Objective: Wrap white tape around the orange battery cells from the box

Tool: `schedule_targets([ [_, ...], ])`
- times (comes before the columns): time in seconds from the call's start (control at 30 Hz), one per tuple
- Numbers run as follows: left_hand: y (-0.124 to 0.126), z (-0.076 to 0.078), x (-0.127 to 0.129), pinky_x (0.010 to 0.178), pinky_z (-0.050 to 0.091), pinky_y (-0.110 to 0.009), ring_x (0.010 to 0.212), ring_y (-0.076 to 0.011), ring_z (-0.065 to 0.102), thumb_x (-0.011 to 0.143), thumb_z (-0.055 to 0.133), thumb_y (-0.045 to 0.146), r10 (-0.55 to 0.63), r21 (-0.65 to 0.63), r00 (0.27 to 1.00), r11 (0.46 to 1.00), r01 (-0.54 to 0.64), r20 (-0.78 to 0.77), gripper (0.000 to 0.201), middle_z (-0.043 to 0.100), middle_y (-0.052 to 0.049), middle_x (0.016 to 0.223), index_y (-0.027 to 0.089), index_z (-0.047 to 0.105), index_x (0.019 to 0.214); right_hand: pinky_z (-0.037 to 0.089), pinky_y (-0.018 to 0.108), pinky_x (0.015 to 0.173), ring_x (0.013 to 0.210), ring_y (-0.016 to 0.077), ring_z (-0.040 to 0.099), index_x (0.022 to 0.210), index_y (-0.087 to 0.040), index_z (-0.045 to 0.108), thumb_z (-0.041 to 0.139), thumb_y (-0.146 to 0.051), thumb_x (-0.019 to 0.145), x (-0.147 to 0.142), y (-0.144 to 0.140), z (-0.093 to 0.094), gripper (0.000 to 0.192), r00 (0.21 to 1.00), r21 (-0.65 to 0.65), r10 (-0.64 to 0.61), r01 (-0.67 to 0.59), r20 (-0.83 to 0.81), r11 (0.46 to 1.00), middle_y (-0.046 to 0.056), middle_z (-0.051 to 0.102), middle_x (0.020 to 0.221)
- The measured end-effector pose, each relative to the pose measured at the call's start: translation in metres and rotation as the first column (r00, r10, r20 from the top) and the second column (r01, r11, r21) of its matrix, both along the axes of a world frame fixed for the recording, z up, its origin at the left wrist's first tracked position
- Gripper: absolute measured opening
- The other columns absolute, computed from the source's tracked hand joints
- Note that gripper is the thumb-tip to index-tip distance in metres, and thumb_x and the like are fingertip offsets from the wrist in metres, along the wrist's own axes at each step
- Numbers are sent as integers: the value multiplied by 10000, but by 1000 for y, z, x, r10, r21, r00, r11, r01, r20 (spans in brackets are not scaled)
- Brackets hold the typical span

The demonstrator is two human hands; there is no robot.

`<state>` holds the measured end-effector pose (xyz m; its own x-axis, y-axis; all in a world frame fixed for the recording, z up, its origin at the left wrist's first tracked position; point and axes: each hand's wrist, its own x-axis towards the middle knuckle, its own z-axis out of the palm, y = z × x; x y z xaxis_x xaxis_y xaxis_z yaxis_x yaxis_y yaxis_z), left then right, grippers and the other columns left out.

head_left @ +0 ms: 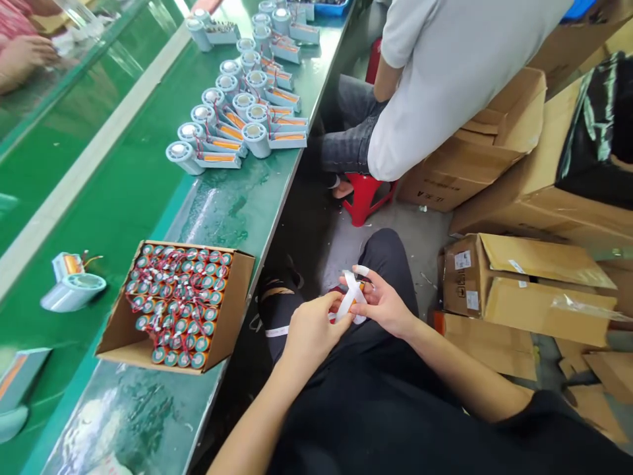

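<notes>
Over the lap (pixel 390 264): left hand (pixel 316 328), right hand (pixel 388 307), grips both grasping white strip (pixel 357 294)
Near edge of desk (pixel 222 204): box (pixel 231 313) of batteries (pixel 202 343)

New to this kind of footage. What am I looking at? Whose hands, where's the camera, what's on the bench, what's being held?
No machine here: it's a person working with two bare hands. There is one picture, from a camera worn on that person's head, looking forward and down.

The left hand and right hand meet above the lap, holding a white strip between their fingers. A bit of orange shows there too, but the fingers hide most of it.

On the green bench sits an open cardboard box of orange cylinders with teal ends and red wires. Beyond it stand rows of pale blue housings, many with orange inside. Ahead, another person sits on a red stool.
</notes>
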<state>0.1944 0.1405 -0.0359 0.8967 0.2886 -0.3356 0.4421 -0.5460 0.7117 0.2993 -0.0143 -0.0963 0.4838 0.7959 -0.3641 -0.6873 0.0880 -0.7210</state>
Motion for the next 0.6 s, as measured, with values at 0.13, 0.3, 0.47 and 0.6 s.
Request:
schedule_targets([
  [0.13, 9, -6, -18, 751, 463, -259, 803, -118, 683, 829, 660, 290, 39, 10, 999, 999, -40, 25, 332, 743, 49, 913, 208, 718, 1145, 603, 265, 789, 1089, 184, 676, 1491, -309, 364, 879, -181, 732, 9, -3, 3, 926, 989, -23, 140, -139, 38, 990, 130, 443, 1557],
  [0.3, 24, 5, -55, 758, 492, -246, 796, -100, 689, 763, 661, 247, 111, -53, 982, 991, -120, -152, 456, 743, 85, 935, 246, 721, 1215, 591, 275, 758, 1041, 235, 713, 1355, -176, 519, 858, -321, 779, 49, 2, -5, 683, 950, -185, -39, 100, 310, 978, 167, 580, 1416],
  [0.47, 29, 18, -81, 790, 524, -173, 786, -60, 693, 795, 715, 243, 273, 61, 959, 959, -278, 76, 434, 740, 81, 943, 222, 701, 1229, 350, 562, 1206, 1389, 368, 484, 1307, -127, 629, 821, -417, 820, 63, 21, -21, 598, 420, -468, 374, 145, 827, 872, 162, 568, 1432],
  [0.6, 24, 29, -83, 863, 530, -132, 798, -35, 679, 790, 751, 174, 229, 254, 893, 905, -342, 387, 497, 722, 64, 964, 194, 643, 1275, 505, 471, 1066, 1218, 286, 611, 1381, -211, 610, 793, -494, 848, 22, 32, -5, 631, 580, -405, 440, -199, 685, 892, 110, 630, 1336],
])
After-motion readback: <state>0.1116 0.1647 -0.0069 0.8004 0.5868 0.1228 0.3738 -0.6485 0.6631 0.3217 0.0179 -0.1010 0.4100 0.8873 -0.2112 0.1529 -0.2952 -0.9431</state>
